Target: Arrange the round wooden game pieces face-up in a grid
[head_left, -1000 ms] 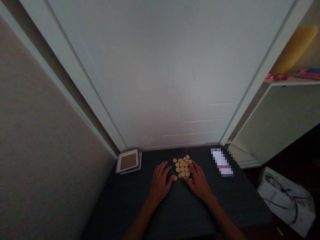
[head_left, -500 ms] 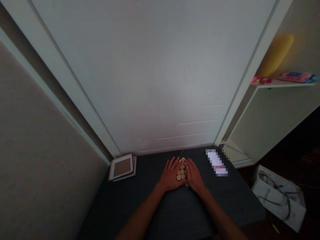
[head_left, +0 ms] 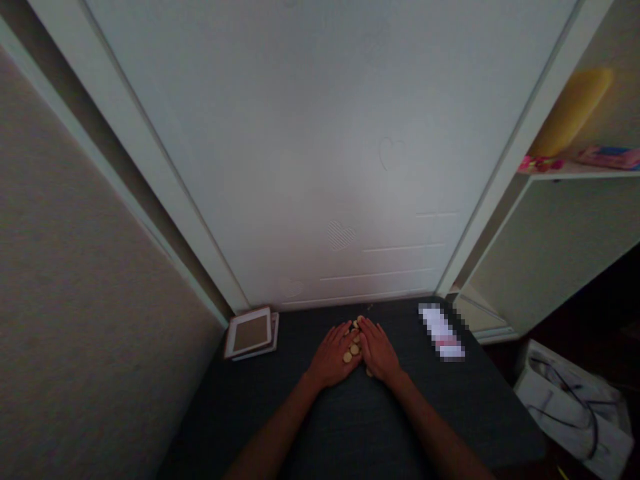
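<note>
Several round, pale wooden-looking discs [head_left: 355, 349] lie in a small heap on the dark table [head_left: 350, 427]. On the heap's left side my left hand [head_left: 333, 357] lies flat, palm down, its fingers stretched out and partly over the discs. My right hand [head_left: 380, 350] rests along the right side, fingers extended, touching or covering some of them. One disc [head_left: 369, 373] shows near the heel of the right hand. Both palms hide part of the heap, and neither hand grips anything.
Two stacked frames or booklets [head_left: 251, 333] lie at the table's back left. A pixelated white item [head_left: 443, 331] lies at the back right. Behind rises a white panel [head_left: 300, 167]. A white box with cables [head_left: 575, 407] stands on the floor at right.
My hands have come closer together around the discs, and fewer discs show between them. The right hand has shifted left over the heap. The view has turned slightly.
</note>
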Motion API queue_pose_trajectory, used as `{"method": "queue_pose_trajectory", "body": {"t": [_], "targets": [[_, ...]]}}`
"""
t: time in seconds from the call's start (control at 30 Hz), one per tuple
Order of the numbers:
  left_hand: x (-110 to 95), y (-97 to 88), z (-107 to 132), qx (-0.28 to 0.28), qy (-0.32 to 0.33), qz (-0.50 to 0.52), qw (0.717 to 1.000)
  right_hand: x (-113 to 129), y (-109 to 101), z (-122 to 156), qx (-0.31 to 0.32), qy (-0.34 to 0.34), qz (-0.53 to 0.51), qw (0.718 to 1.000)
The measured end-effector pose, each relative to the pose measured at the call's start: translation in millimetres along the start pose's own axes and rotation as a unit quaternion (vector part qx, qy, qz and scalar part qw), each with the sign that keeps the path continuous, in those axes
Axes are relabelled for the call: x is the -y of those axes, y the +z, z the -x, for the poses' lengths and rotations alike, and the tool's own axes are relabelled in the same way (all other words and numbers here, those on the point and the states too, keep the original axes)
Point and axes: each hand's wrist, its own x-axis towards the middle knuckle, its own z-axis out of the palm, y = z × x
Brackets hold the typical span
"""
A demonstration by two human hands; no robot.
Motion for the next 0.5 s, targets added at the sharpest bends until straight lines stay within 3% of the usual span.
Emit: {"method": "queue_pose_trajectory", "body": {"t": [0.3,0.5], "targets": [[18,-11.6,22,-0.013,-0.028,-0.014,0.999,31,14,-15,0.0,-0.033,-0.028,0.999],[19,-19.4,28,-0.02,-0.031,-0.009,0.999,26,10,-12,-0.046,-0.011,-0.065,0.997]]}}
